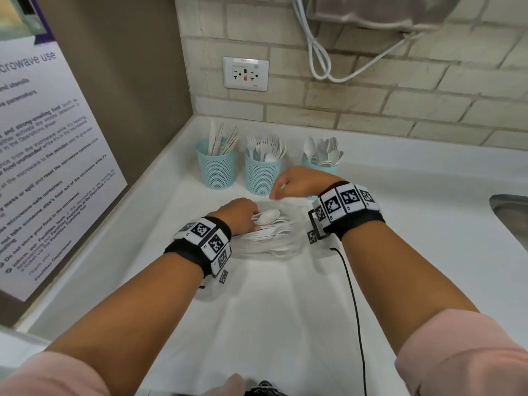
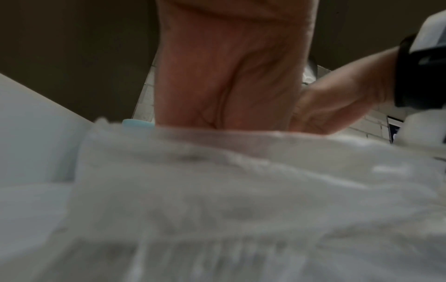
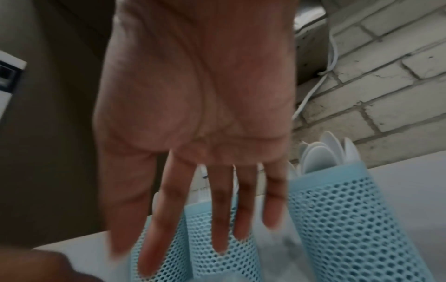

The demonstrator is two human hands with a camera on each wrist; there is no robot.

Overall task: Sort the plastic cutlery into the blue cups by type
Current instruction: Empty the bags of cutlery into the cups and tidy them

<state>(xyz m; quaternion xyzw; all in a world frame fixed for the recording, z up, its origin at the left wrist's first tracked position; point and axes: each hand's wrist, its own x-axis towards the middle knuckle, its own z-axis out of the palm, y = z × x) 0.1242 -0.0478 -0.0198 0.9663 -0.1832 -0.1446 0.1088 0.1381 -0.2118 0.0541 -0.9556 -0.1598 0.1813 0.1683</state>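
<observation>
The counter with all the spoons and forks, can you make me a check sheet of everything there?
Surface: white counter, metal sink edge at right.
Job's things: three blue mesh cups; knife cup, fork cup, spoon cup; loose white spoons in a clear plastic bag.
Clutter: nothing seen.
Hands: left hand grips the spoons; right hand open, fingers straight, above the bag.
Cables: black wire from right wristband; white cord on wall.
Surroundings: brick wall, outlet, microwave notice.
</observation>
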